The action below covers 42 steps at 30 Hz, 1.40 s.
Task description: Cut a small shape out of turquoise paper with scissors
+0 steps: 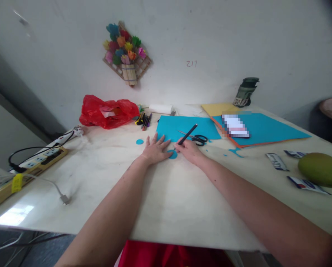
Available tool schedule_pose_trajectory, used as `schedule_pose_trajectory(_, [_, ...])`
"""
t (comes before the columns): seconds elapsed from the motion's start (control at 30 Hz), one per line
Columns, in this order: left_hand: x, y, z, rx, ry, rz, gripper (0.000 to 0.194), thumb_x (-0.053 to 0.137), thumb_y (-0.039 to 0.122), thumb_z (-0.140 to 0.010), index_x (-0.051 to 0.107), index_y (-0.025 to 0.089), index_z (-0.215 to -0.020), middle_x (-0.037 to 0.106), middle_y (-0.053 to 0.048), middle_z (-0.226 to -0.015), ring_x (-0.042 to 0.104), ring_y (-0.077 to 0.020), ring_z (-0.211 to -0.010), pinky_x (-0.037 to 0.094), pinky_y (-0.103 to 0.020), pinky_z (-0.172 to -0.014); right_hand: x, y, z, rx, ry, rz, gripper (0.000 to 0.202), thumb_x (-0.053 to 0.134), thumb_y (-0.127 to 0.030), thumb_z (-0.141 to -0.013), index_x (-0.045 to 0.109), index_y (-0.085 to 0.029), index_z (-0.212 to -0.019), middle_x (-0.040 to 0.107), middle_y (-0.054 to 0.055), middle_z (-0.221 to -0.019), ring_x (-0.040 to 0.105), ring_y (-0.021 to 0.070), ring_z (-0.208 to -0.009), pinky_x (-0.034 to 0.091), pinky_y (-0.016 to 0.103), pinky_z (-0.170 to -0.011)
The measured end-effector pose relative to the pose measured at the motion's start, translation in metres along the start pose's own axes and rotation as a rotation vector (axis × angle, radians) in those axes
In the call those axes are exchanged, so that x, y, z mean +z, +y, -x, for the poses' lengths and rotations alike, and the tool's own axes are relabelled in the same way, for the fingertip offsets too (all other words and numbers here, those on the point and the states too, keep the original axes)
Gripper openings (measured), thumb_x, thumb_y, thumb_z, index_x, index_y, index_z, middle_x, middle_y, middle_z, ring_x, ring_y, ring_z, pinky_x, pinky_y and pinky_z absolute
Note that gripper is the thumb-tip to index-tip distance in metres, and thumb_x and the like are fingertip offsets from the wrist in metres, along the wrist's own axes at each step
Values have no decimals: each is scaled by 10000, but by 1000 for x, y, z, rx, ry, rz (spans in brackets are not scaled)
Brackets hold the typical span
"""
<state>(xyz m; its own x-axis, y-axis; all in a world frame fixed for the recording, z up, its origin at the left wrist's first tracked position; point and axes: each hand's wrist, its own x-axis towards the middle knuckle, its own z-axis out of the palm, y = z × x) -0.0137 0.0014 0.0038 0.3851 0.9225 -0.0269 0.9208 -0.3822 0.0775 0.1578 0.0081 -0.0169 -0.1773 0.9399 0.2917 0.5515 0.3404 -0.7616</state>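
1. Here's vivid blue: a large sheet (182, 126) at centre, a small disc (173, 154) just below it, plain blue too.
2. Solid black on the pen (189, 133), mid-frame, and black on the scissors' handles (195, 139).
3. Bright, see-through red, left of centre: that's the bag (96, 115).
4. Upper left, the flowers (121, 41) burst multicoloured: pink, yellow, orange, red, green, blue.
5. Far right, the fruit (321, 170) shows yellowish green.
6. Underneath, a cream table (166, 207), faintly marbled grey.

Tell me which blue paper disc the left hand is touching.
The blue disc between the two hands: the thumb of the left hand rests on its edge. The lone disc lies untouched, off to the left of that hand.
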Motion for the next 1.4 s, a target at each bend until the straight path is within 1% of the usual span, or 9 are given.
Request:
schedule_pose_trajectory(0.23, [-1, 1, 0, -9, -13, -4, 719, 219, 698, -746, 257, 336, -1366, 148, 15, -1468, -39, -291, -1339, -58, -566, -1017, 1, 1, -1, -8, -5, -6, 149, 540, -288, -774, 595, -193, -673, 654, 30, -624, 622, 172, -640, 482, 336, -688])
schedule_pose_trajectory(0.4, [-1, 1, 0, -2, -13, 6, 738, 199, 713, -739, 255, 330, -1368, 146, 3, -1468, -33, -292, -1341, -56, -577, -1011, 1, 3, -2, -18, -6, -13, 136, 548, -279, -771, 594, -201, -669, 650, 19, -614, 617, 162, -630, 483, 324, -675])
schedule_pose_trajectory(0.67, [-1, 1, 0, -5, -9, -1, 727, 202, 706, -743, 252, 336, -1367, 149, 11, -1468, -28, -293, -1341, -53, -570, -1016, -1, 1, -1, -1, -15, -16, 142, 543, -274, -770, 582, -199, -655, 649, 22, -616, 615, 161, -627, 478, 312, -662])
schedule_pose_trajectory(0.9, [-1, 0, 0, 2, -10, 0, 738, 192, 716, -740, 256, 332, -1367, 156, 0, -1467, -28, -295, -1340, -53, -573, -1014, 0, 1, -1, 32, -18, -36, 145, 540, -284, -773, 598, -190, -679, 651, 37, -633, 617, 171, -656, 478, 320, -692])
schedule_pose_trajectory(1.17, [3, 0, -1, -8, 8, -15, 720, 194, 710, -746, 256, 346, -1364, 159, 8, -1467, -21, -288, -1342, -51, -573, -1015, 1, 2, -1, 22, 5, -35, 127, 551, -277, -764, 600, -185, -692, 651, 22, -612, 619, 156, -624, 478, 295, -657])
schedule_pose_trajectory(1.4, [3, 0, -1, -5, 14, -14, 727, 188, 718, -742, 258, 347, -1363, 164, 4, -1466, -16, -285, -1343, -50, -572, -1016, 0, 1, 0, 57, -19, -42, 134, 546, -294, -765, 608, -186, -716, 648, 37, -627, 618, 167, -656, 469, 305, -689])
